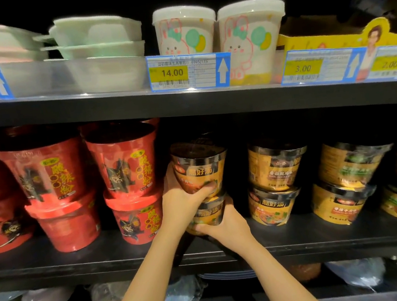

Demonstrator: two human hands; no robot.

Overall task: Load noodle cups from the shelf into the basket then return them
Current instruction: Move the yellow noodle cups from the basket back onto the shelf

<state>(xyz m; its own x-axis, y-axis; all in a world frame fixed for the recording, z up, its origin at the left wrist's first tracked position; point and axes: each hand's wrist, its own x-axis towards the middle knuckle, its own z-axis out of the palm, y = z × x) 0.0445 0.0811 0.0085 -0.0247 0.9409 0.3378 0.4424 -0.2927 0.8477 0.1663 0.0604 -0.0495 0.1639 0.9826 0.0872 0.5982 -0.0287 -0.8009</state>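
Two stacked orange noodle cups are held at the middle shelf (pixel 303 240).

The upper noodle cup (pixel 200 167) is gripped round its base by the left hand (pixel 181 200); the lower noodle cup (pixel 209 212) beneath it is clasped by the right hand (pixel 226 224). Red noodle cups (pixel 124 164) are stacked just to the left, more orange cups (pixel 274 163) to the right.
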